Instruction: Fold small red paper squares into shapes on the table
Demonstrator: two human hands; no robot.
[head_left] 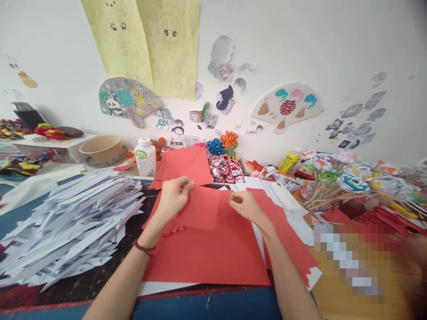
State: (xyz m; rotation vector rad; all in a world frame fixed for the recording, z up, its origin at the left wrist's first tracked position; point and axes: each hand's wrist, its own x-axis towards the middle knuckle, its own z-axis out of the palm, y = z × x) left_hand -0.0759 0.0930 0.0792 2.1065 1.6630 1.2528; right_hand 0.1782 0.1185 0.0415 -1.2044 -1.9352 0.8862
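Note:
My left hand [175,195] is pinched on the upper left edge of a small red paper sheet [200,211]. That sheet is raised over a large red sheet [207,260] lying flat in front of me. Just right of the small sheet's edge, my right hand [245,205] hovers with its fingers curled closed; whether anything thin is between them is hidden. Behind my left hand sits a stack of red paper squares [187,162]. Cut red pieces [173,229] peek out below the small sheet.
Folded white paper strips [76,222] form a big pile at left. More red sheets [283,235] and a white phone-like object [283,195] lie at right. A white bottle [145,158], yellow bottle [289,161] and paper flowers [353,178] stand near the wall. Another person's blurred hand [413,249] shows at far right.

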